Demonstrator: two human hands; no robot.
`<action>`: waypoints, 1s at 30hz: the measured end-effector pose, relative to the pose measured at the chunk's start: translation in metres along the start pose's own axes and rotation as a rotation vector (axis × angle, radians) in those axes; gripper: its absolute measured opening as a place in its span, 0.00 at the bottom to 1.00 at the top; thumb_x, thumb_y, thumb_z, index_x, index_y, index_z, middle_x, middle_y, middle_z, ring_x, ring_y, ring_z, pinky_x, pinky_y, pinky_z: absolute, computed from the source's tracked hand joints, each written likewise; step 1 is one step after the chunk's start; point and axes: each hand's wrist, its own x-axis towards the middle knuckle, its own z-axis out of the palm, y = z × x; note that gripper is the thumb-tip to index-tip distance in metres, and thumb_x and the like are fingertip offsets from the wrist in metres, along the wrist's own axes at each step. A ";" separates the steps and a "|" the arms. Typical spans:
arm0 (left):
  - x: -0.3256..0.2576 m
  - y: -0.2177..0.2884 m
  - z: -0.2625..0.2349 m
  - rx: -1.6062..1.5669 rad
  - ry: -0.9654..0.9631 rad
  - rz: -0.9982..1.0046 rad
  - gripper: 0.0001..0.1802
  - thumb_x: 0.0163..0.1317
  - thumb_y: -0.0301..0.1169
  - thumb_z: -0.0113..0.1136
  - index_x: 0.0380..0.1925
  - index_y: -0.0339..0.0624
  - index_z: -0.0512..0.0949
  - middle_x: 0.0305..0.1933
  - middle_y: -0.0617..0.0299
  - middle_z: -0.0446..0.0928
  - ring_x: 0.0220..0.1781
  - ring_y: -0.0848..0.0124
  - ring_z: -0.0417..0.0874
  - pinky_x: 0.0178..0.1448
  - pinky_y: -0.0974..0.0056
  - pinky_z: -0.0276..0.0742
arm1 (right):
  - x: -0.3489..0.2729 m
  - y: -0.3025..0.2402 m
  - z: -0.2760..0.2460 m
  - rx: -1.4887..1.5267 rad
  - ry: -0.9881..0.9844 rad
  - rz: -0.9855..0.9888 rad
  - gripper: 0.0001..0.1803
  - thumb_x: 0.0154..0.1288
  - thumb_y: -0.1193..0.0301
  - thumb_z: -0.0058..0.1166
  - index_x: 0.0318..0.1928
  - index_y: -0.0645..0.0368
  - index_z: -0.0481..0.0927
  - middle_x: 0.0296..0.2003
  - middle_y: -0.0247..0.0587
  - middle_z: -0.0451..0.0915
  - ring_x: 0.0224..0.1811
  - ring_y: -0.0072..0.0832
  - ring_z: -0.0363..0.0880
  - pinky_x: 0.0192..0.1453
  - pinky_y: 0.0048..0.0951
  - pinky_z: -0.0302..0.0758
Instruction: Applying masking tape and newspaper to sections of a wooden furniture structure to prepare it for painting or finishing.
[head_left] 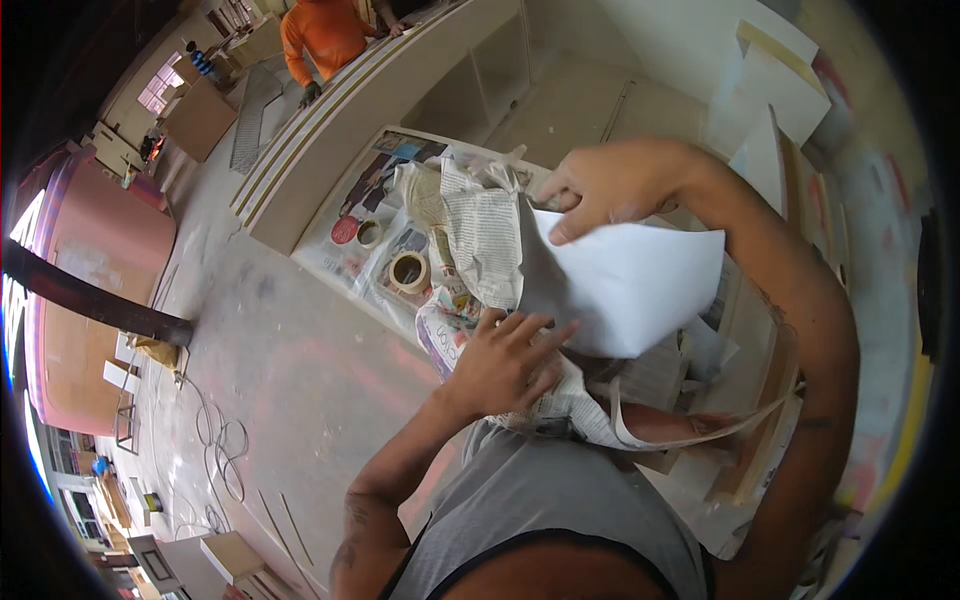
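Observation:
A white sheet of paper point(640, 275), bent along its left part, lies over crumpled newspaper in front of me. My right hand point(615, 185) pinches its upper edge, the thumb on top and the other fingers partly hidden. On the near side, my left hand point(515, 360) rests with fingers apart against the newspaper point(482, 225) and close to the sheet's lower left edge. More torn newspaper point(580, 405) hangs in front of my body. Left of the pile, a roll of masking tape point(409, 272) lies flat on the paper-covered board, with a smaller roll point(370, 234) beyond it.
A long pale panel with stripes along its edge point(370, 85) runs behind the board. A person in an orange top point(325, 40) stands past it. White boards point(780, 80) rise at the right. Looped cable point(228, 455) lies on the floor at left, near a dark post point(100, 300).

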 end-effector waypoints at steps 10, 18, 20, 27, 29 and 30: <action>0.085 -0.042 -0.030 0.264 0.606 -0.265 0.40 0.49 0.22 0.73 0.65 0.45 0.71 0.62 0.46 0.67 0.55 0.50 0.79 0.55 0.53 0.80 | -0.018 -0.026 0.010 -0.400 0.064 0.007 0.21 0.65 0.73 0.60 0.58 0.67 0.79 0.49 0.58 0.84 0.53 0.53 0.83 0.59 0.47 0.78; 0.086 -0.051 -0.062 0.025 0.413 -0.280 0.44 0.47 0.14 0.60 0.68 0.55 0.74 0.66 0.49 0.63 0.50 0.50 0.82 0.55 0.49 0.84 | -0.035 -0.023 0.013 -0.378 0.055 0.086 0.19 0.66 0.73 0.59 0.56 0.66 0.78 0.45 0.57 0.85 0.50 0.53 0.84 0.55 0.51 0.79; 0.084 -0.059 -0.063 0.059 0.352 -0.223 0.30 0.49 0.21 0.67 0.57 0.43 0.76 0.60 0.46 0.71 0.49 0.46 0.84 0.46 0.47 0.83 | -0.035 -0.019 0.018 -0.402 0.107 0.098 0.18 0.66 0.73 0.59 0.54 0.66 0.78 0.43 0.57 0.85 0.49 0.54 0.85 0.54 0.51 0.79; 0.076 -0.063 -0.050 0.013 0.452 -0.252 0.21 0.54 0.22 0.67 0.49 0.38 0.75 0.46 0.52 0.79 0.43 0.50 0.86 0.45 0.51 0.82 | -0.015 -0.025 0.064 -0.429 0.509 -0.001 0.15 0.67 0.66 0.61 0.47 0.64 0.80 0.40 0.53 0.86 0.45 0.52 0.86 0.50 0.49 0.82; 0.077 -0.064 -0.047 0.006 0.480 -0.207 0.23 0.54 0.24 0.70 0.51 0.41 0.76 0.44 0.53 0.79 0.40 0.51 0.86 0.44 0.51 0.82 | -0.006 -0.022 0.070 -0.463 0.534 -0.007 0.15 0.66 0.65 0.62 0.46 0.64 0.81 0.39 0.52 0.86 0.44 0.51 0.87 0.49 0.48 0.82; 0.078 -0.061 -0.048 0.004 0.476 -0.204 0.23 0.54 0.24 0.70 0.51 0.41 0.76 0.44 0.53 0.79 0.40 0.51 0.86 0.44 0.51 0.82 | -0.001 -0.018 0.073 -0.502 0.557 -0.018 0.15 0.66 0.65 0.63 0.45 0.64 0.81 0.38 0.51 0.86 0.43 0.50 0.87 0.48 0.48 0.83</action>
